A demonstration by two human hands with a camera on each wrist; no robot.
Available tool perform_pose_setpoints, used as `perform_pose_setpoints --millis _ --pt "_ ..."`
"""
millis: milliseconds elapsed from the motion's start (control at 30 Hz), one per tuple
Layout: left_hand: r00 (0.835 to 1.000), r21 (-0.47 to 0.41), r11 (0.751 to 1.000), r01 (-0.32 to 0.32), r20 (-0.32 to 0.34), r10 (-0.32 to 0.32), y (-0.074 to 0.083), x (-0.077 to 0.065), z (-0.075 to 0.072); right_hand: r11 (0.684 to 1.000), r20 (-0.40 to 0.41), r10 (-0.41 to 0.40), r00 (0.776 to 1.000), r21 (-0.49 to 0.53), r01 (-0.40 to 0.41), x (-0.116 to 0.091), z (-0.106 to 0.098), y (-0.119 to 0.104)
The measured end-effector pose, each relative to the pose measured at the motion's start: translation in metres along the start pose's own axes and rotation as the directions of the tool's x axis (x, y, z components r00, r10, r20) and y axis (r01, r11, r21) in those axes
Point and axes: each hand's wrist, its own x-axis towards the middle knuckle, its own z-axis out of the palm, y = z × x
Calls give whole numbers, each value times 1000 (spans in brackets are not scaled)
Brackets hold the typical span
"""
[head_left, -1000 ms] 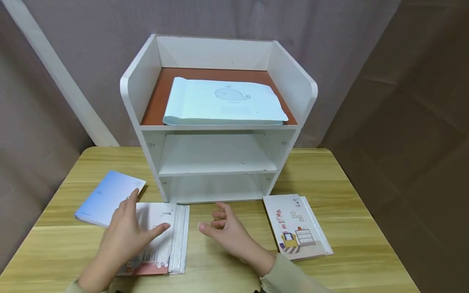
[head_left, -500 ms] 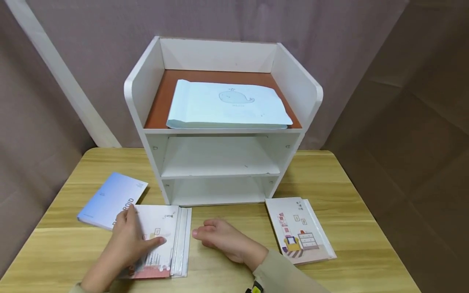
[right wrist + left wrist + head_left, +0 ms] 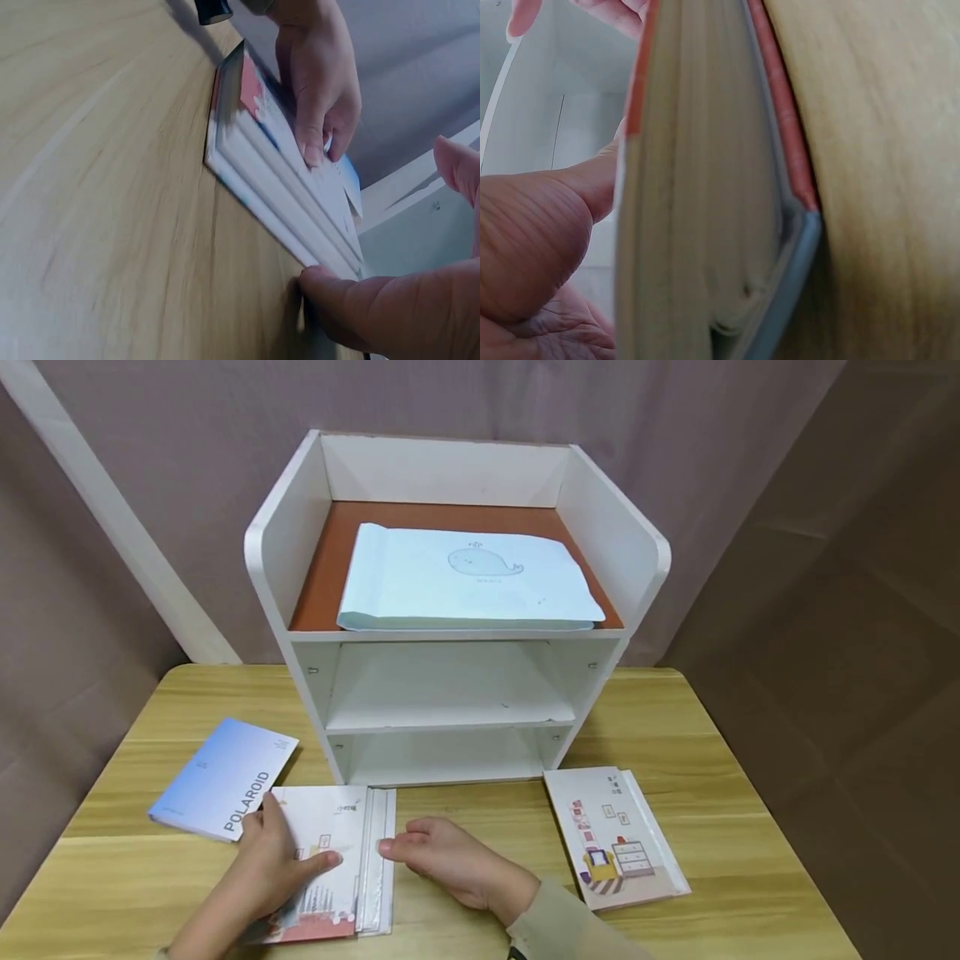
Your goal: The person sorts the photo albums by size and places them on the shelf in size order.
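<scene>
A white photo album (image 3: 330, 827) with a pink-red band and small drawings on its cover lies on the table, its clear-edged pages showing at the right. My left hand (image 3: 270, 864) grips it from the left, thumb on the cover and fingers at the far left edge. In the left wrist view the thick page block shows between two covers. My right hand (image 3: 457, 864) is at the album's right side. Its thumb (image 3: 322, 281) touches the lower cover's edge in the right wrist view, while another finger (image 3: 457, 165) stands apart from it.
A blue-white POLAROID album (image 3: 225, 777) lies behind my left hand. To the right is another album (image 3: 615, 835) with a furniture drawing. A white shelf unit (image 3: 450, 727) stands at the back, a pale whale-print album (image 3: 465, 577) on its top. All rest on a wooden table (image 3: 720, 860).
My left hand has come down from above the album and now grips it. My right hand has moved left and lower, up to the album's right edge.
</scene>
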Motion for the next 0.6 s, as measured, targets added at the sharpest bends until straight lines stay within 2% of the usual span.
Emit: perform_pose_setpoints --millis 300,433,600 --pt "1000 7 1000 -11 -9 11 -6 -5 0 999 -155 29 987 45 -22 0 19 -2" --pt "999 24 999 -38 -28 39 -4 -5 2 997 -167 26 986 80 -13 0 20 -3" --pt "995 17 996 -85 -45 86 2 -6 -4 996 -168 18 986 88 -3 1 19 -1"
